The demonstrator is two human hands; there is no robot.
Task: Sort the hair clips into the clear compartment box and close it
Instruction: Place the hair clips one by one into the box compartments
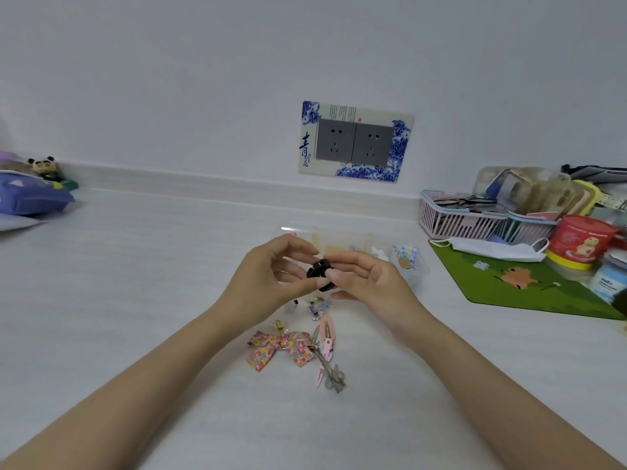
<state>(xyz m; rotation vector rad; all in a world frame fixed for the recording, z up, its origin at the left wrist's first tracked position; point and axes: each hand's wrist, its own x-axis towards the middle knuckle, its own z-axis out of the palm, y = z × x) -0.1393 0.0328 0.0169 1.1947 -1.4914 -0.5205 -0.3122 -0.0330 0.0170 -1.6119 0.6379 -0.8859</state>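
Both hands meet above the white table, holding a small black hair clip [319,270] between their fingertips. My left hand [271,276] pinches it from the left, my right hand [368,278] from the right. Behind the hands lies the clear compartment box [412,266], open, with a few clips inside; much of it is hidden by my fingers. In front of the hands lie loose clips: a floral fabric bow [279,347], a pink snap clip [327,329], a pale purple clip [319,308] and grey metal clips [334,378].
A green mat [529,283] lies at the right with a face mask [488,247] on it. Behind it stand pink baskets [454,218], a red tin [582,240] and jars. A purple cushion [30,195] sits far left. Wall sockets [354,142] face me.
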